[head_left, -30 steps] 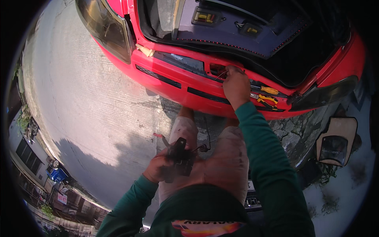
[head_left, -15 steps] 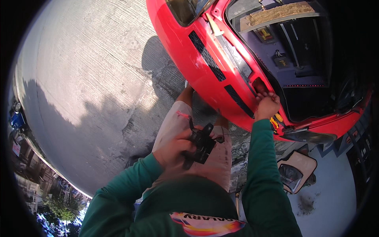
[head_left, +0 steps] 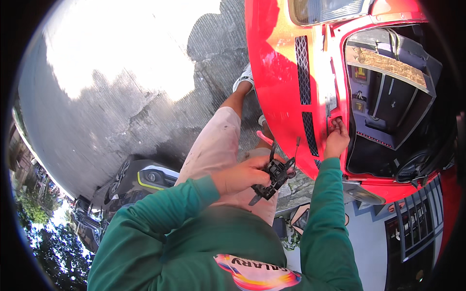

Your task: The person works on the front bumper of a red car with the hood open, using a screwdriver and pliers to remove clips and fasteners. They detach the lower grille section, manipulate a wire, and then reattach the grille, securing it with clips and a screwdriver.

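Note:
In my left hand point(head_left: 242, 177) is a black plastic mechanical part point(head_left: 275, 177) with thin projecting levers, held between thumb and fingers in front of my lap. A pink-red piece point(head_left: 264, 137) shows beside it; whether the two are joined is unclear. My right hand point(head_left: 337, 140) reaches forward to the red car point(head_left: 276, 87), its fingers closed together at a small recess in the panel along the window opening's edge. What those fingertips grip, if anything, is hidden. Two black mesh vents point(head_left: 303, 70) run along the red panel left of this hand.
A steering wheel point(head_left: 412, 167) and a board with a rough tan edge point(head_left: 388, 66) show through the car's window opening. A dark vehicle point(head_left: 131, 182) stands close on my left. Behind my right arm lies a tan-framed item point(head_left: 301, 218). Concrete ground point(head_left: 160, 116) stretches out to the left.
My view has turned, so the car now sits farther right and the dark vehicle shows. The right hand remains at the recess; the left still holds the black part, now tilted differently.

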A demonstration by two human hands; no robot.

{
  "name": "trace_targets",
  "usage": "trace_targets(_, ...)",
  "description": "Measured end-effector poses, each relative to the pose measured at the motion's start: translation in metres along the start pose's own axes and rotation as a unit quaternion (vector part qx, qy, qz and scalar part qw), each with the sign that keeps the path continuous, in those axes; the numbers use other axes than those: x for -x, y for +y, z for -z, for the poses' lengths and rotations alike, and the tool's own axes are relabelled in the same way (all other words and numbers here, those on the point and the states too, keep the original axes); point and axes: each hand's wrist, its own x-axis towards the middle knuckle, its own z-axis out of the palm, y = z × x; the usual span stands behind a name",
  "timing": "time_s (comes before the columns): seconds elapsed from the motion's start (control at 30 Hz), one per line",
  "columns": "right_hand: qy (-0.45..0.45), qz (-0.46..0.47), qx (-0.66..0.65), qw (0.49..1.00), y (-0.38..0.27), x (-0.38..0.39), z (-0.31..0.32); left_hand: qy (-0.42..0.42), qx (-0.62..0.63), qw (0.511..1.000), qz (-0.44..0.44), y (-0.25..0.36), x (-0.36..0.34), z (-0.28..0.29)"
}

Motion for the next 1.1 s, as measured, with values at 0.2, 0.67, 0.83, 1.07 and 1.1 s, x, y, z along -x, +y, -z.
trace_targets(0.2,0.032,0.035,0.021,0.999,0.007,0.001,-0.020,-0.016,-0.013,1.000,0.015,-0.005,-0.002,-0.001)
trace_targets(0.67,0.094,0.071,0.101,0.988,0.012,-0.006,-0.039,-0.006,-0.071,0.994,0.079,-0.018,-0.005,-0.001)
trace_targets(0.83,0.156,0.039,0.039,0.986,0.010,-0.005,-0.052,-0.001,-0.065,0.991,0.114,-0.026,-0.007,0.004)
trace_targets(1.07,0.195,0.007,0.098,0.976,0.005,0.006,-0.055,-0.009,-0.085,0.991,0.101,-0.029,-0.010,0.005)
trace_targets(1.1,0.195,-0.005,0.098,0.976,-0.002,0.010,-0.054,-0.013,-0.088,0.992,0.093,-0.029,-0.011,0.005)
